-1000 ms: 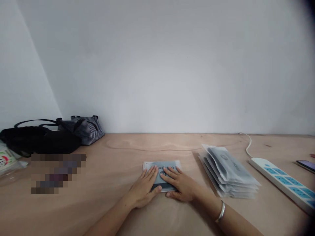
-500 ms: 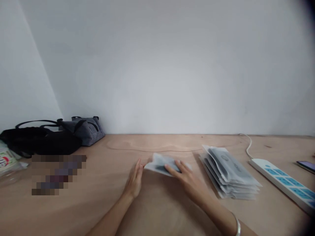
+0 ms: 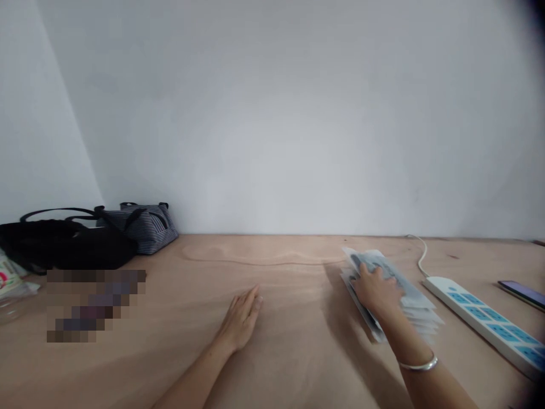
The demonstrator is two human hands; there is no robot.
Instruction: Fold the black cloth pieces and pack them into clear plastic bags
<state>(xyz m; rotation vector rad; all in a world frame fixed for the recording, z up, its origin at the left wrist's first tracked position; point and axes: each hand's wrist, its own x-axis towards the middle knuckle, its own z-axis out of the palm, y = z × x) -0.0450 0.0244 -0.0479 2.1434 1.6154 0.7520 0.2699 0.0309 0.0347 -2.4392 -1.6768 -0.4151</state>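
My right hand is over the right-hand stack, its fingers bent across a frosted plastic pouch with something dark inside. The pouch lies on top of the stack of similar frosted pouches; my hand covers much of it and is slightly blurred. A silver bangle circles the right wrist. My left hand rests on the wooden table, fingers stretched out and side by side, holding nothing.
Right of the stack lies a white power strip with blue sockets and a cord; beyond it is a phone. A black bag and a striped bag stand at the back left. A pixelated patch hides something in front of them.
My right hand has carried the pouch from the middle of the table rightward onto the stack. My left hand has come off the pouch and lowered to the table.
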